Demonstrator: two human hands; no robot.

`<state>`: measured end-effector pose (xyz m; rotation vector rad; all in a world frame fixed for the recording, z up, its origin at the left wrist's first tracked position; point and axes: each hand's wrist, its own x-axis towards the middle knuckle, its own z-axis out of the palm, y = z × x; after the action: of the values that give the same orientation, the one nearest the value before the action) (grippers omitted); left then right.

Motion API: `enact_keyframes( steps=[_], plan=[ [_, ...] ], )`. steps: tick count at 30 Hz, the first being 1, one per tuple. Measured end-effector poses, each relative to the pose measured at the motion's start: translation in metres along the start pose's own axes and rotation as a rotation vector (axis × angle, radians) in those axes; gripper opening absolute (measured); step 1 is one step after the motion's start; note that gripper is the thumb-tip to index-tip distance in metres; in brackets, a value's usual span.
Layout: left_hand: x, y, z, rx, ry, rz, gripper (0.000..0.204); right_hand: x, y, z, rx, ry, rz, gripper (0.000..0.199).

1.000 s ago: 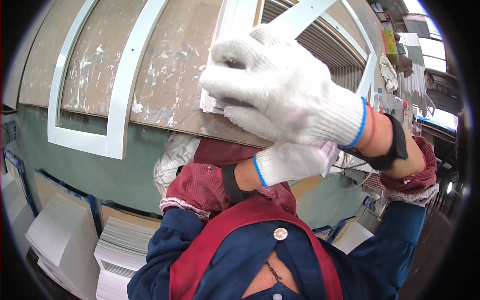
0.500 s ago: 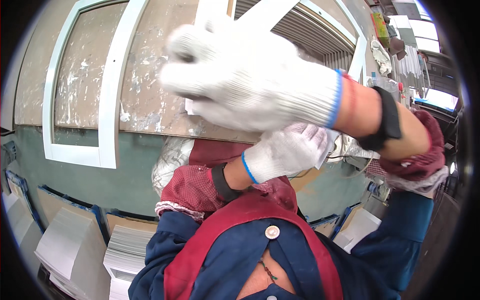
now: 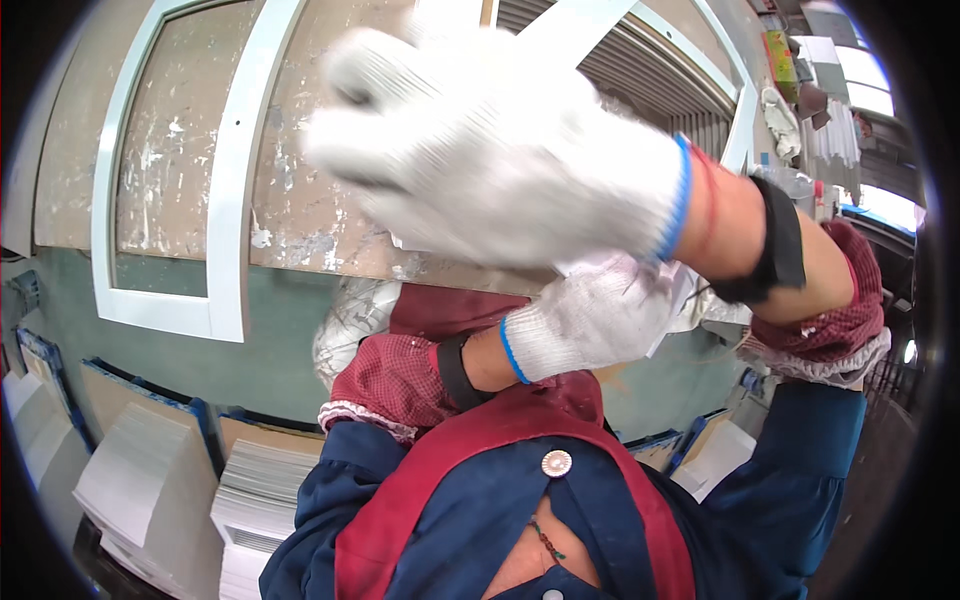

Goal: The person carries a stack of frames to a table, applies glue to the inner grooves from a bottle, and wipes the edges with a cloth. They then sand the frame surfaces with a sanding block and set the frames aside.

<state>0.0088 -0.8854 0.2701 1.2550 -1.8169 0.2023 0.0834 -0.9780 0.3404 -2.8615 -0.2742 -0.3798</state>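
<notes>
A worn, paint-flecked wooden workbench (image 3: pixel 300 215) carries a white rectangular frame (image 3: pixel 225 170) lying flat, its near end overhanging the bench edge.

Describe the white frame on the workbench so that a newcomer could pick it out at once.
Start at the scuffed, paint-flecked workbench filling the upper picture. On its left part lies a white rectangular frame, its near corner hanging over the bench's front edge. Unlike the white slats at the top right, it is a closed loop, showing bare bench through its opening.
</notes>
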Motion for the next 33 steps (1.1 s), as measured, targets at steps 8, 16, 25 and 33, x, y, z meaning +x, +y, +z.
enact_keyframes(
  steps=[8,16,25,33],
  plan=[
    [-0.009,-0.01,0.004,-0.012,0.02,-0.063,0.026,0.028,0.012,-0.006,0.105,-0.136,-0.045,0.016],
    [-0.006,-0.004,0.006,-0.201,0.045,-0.182,0.034,0.033,0.009,0.002,-0.218,0.021,-0.096,0.016],
    [-0.001,-0.003,0.006,-0.033,0.09,-0.037,0.031,-0.006,-0.008,-0.005,-0.166,-0.008,-0.036,0.017],
    [-0.002,-0.005,0.006,-0.027,0.066,-0.033,0.039,0.035,0.028,-0.004,-0.184,0.113,-0.43,0.015]
  ],
)
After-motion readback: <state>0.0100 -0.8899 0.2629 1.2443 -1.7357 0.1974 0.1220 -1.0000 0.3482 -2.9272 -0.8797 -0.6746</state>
